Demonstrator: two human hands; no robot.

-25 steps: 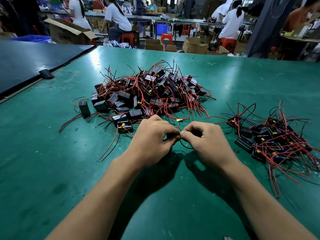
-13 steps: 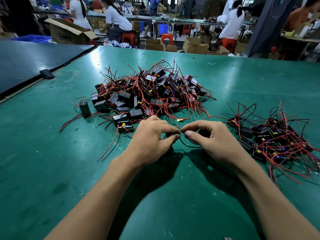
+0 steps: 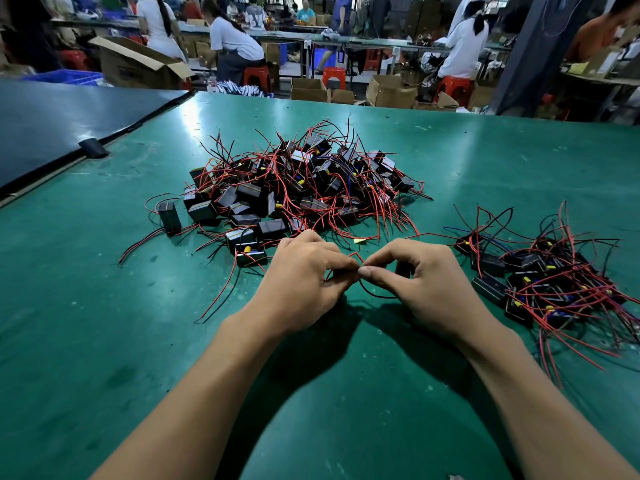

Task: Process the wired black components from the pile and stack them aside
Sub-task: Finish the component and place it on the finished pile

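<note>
Green worktop [image 3: 104,306], viewed from above. Left hand [image 3: 304,282] and right hand [image 3: 426,282] meeting at centre, curled fingers [image 3: 375,271] pinching thin red and black wires [image 3: 369,294]. Pile of wired black components [image 3: 298,188] at 12 o'clock; smaller heap [image 3: 540,282] at 3 o'clock.

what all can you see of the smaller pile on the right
The smaller pile is a loose heap of black box-shaped components, plastic by their look, some with yellow bits. Thin red wires, plus a few black and blue, stick out all round. It lies on the green table, apart from the big pile. The right hand, pinching a wire, is just left of it, clear of its boxes.
</note>
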